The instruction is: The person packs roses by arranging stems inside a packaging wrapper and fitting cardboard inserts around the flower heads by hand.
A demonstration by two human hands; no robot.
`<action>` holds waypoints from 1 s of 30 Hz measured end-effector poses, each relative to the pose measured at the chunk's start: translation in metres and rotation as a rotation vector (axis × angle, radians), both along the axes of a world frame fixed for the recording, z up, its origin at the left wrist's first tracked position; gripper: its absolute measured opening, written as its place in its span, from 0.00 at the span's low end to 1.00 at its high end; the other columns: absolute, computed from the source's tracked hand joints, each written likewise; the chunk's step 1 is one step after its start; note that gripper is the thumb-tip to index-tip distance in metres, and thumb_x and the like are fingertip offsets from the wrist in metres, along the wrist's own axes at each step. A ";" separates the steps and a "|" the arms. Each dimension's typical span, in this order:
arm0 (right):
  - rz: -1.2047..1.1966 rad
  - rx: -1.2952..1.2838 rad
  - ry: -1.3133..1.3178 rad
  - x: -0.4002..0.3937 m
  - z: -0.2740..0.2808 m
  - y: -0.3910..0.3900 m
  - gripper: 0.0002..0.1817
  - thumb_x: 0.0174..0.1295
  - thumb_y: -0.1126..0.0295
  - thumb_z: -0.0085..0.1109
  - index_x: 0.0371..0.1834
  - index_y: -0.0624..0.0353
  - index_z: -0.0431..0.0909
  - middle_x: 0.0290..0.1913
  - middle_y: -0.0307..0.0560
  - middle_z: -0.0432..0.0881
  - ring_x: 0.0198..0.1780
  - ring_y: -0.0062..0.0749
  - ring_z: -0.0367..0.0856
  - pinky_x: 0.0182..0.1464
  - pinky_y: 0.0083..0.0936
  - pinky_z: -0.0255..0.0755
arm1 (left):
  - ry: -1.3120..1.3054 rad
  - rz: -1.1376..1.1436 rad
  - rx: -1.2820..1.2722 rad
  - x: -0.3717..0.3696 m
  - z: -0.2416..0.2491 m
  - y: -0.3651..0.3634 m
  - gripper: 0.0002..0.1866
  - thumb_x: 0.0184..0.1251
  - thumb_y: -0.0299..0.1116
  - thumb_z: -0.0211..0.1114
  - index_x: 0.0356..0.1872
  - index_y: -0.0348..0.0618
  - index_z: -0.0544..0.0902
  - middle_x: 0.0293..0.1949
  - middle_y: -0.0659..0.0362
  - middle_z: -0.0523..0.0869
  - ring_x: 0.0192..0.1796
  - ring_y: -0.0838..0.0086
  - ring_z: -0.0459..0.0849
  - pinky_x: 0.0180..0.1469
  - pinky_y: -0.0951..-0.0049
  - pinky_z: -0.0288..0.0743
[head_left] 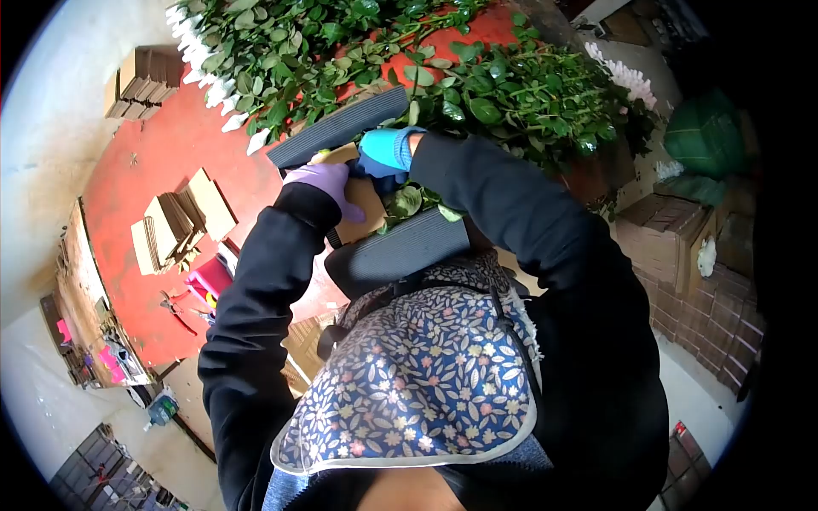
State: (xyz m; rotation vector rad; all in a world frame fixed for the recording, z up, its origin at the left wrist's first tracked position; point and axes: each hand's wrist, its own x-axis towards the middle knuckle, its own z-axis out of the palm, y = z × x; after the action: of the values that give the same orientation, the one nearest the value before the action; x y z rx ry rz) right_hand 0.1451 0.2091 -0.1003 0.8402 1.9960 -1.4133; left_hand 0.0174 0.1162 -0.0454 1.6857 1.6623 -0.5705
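Observation:
My left hand (328, 185), in a purple glove, is closed on a piece of brown cardboard (368, 204), its thumb lying over the near face. Close beside it my right hand (381, 163), in a dark blue glove with a light blue cuff, reaches down over the cardboard and leaves; its fingers are mostly hidden. Green leafy stems (407, 202) lie just below the right hand. A black ribbed pad (341, 128) stands beyond my hands, and a second black ribbed pad (396, 247) lies nearer my body, so both hands work between them.
White-wrapped flower heads (223, 89) and leafy stems (298, 51) cover the far side of the red table (128, 230). Folded cardboard (175, 223), a cardboard stack (145, 81) and red-handled pliers (177, 311) lie at left. Cartons (665, 221) stand at right.

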 end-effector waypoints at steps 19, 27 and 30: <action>0.340 0.965 0.602 0.116 0.063 -0.106 0.22 0.56 0.66 0.57 0.56 0.52 0.79 0.66 0.44 0.75 0.68 0.43 0.70 0.70 0.49 0.59 | -0.035 -0.200 -0.076 -0.016 -0.030 0.041 0.36 0.44 0.66 0.75 0.40 0.40 0.89 0.39 0.49 0.89 0.45 0.55 0.88 0.47 0.59 0.80; 0.203 1.194 0.666 0.071 0.060 -0.067 0.24 0.54 0.68 0.61 0.58 0.55 0.80 0.49 0.43 0.81 0.49 0.38 0.79 0.53 0.39 0.74 | -0.032 -0.165 -0.028 -0.010 -0.029 0.029 0.35 0.44 0.67 0.76 0.38 0.41 0.89 0.37 0.50 0.89 0.42 0.57 0.88 0.43 0.59 0.81; 0.248 1.059 0.614 0.069 0.070 -0.057 0.19 0.54 0.66 0.65 0.51 0.52 0.82 0.39 0.41 0.80 0.41 0.38 0.79 0.45 0.38 0.72 | 0.005 -0.154 -0.067 -0.008 -0.038 0.029 0.35 0.45 0.66 0.76 0.39 0.40 0.89 0.37 0.49 0.89 0.42 0.56 0.89 0.44 0.58 0.81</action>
State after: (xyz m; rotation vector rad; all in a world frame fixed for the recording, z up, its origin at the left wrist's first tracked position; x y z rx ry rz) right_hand 0.2145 0.1523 -0.0302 0.5061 3.2493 -0.3870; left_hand 0.0095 0.1453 -0.0838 1.7745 1.5082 -0.6974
